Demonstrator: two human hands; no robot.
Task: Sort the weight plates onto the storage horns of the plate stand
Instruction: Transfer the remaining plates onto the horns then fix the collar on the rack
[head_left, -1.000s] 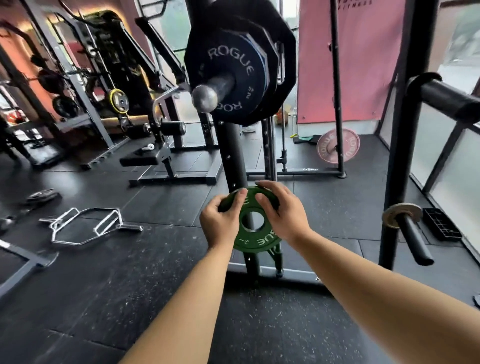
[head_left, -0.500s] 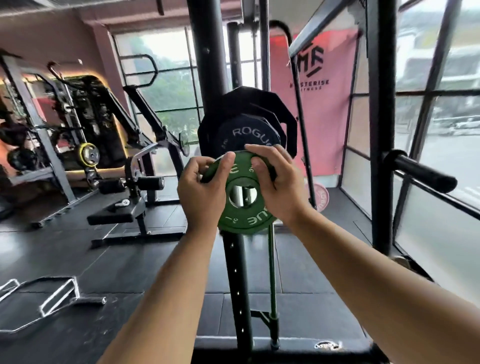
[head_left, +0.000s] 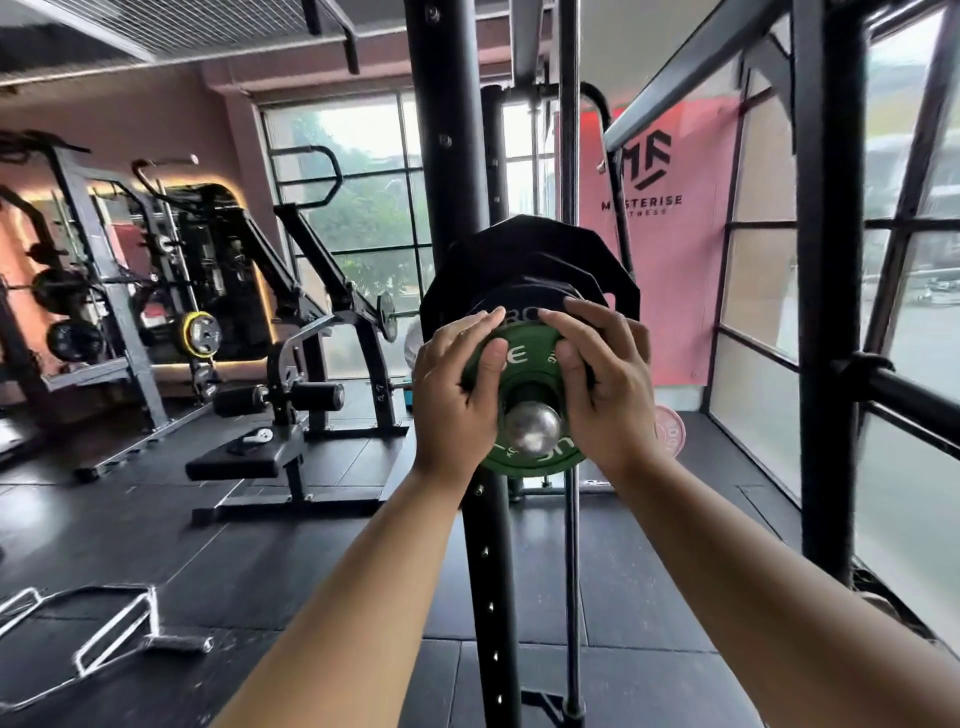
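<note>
A small green weight plate sits on a steel storage horn, whose rounded silver end pokes out through the plate's hole. My left hand grips the plate's left edge and my right hand grips its right edge. Behind the green plate, larger black plates hang on the same horn, mounted to a black upright post.
A second black horn juts from the upright at the right. A pink plate leans on the floor behind. A bench machine stands to the left, a trap bar lies on the floor at lower left.
Both hands raised the green plate from knee height up to the horn and slid it on; the horn's tip now shows through the hole.
</note>
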